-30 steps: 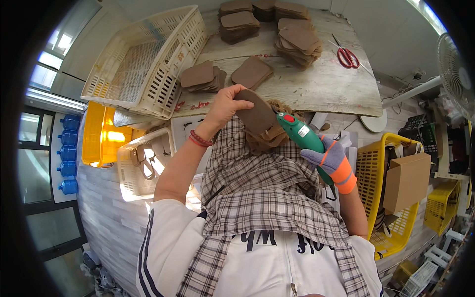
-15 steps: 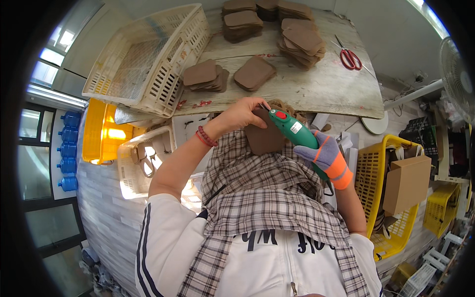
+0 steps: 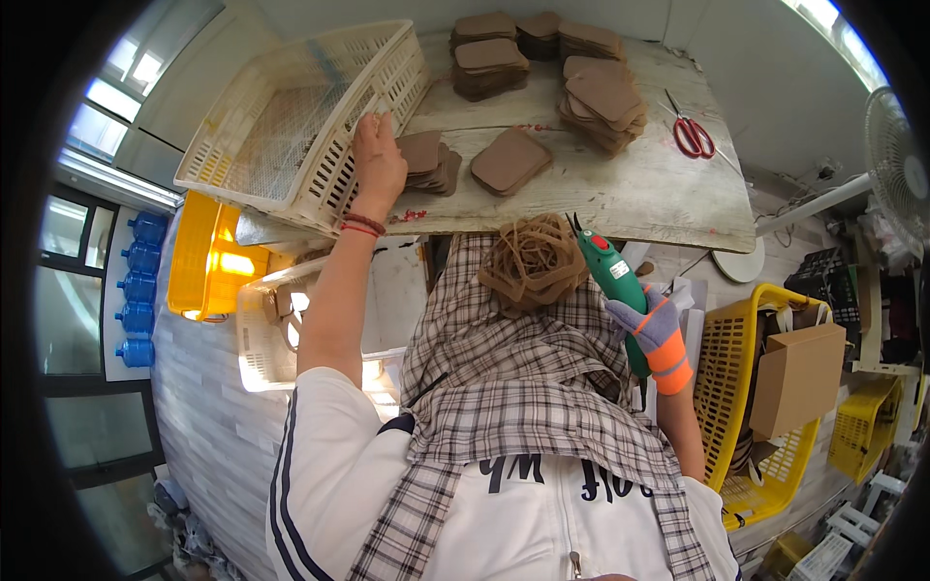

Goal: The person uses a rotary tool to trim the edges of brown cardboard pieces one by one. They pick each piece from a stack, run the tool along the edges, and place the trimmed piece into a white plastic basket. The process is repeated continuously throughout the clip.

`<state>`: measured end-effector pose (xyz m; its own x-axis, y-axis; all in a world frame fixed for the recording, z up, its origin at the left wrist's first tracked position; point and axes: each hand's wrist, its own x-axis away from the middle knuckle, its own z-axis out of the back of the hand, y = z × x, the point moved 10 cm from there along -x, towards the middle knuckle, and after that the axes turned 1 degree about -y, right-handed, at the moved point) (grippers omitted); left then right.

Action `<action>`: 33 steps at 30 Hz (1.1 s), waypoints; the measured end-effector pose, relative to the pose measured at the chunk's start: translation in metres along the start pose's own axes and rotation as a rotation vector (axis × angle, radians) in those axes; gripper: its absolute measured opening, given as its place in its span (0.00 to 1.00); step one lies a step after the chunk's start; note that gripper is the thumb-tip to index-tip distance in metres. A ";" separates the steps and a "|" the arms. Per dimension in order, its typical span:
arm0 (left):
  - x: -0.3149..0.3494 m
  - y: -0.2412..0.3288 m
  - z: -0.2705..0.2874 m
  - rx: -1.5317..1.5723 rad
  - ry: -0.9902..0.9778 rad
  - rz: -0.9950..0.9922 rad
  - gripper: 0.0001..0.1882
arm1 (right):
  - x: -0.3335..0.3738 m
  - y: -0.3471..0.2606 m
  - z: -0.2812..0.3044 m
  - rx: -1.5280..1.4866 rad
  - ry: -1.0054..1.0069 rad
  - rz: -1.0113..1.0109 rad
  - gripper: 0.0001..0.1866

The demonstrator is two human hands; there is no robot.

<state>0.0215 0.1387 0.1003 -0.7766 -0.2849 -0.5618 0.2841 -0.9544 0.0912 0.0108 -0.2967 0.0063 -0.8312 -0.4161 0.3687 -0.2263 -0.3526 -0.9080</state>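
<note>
Two hands apart: your left hand (image 3: 376, 160) rests spread-fingered on the basket (image 3: 291, 116) rim at the bench's left edge, your gloved right hand (image 3: 657, 334) grips the green cutter (image 3: 615, 281).

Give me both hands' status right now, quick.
Left hand: open, on the rim of the cream basket.
Right hand: gloved, closed around the green power cutter.

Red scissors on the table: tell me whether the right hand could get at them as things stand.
Probably not at once. The right hand is gloved and wrapped around a green cutting tool, so it is not free. The red scissors lie uncovered on the wooden table, with nothing visible between.
</note>
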 end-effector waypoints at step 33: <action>0.059 0.167 -0.079 2.270 -0.024 0.980 0.15 | -0.014 -0.018 -0.001 -0.257 0.060 0.018 0.20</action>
<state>0.0676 -0.0302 0.0172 -0.8621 -0.4823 0.1553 -0.3356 0.7732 0.5381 0.0254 -0.2837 0.0169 -0.8632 -0.3667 0.3469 -0.3267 -0.1180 -0.9377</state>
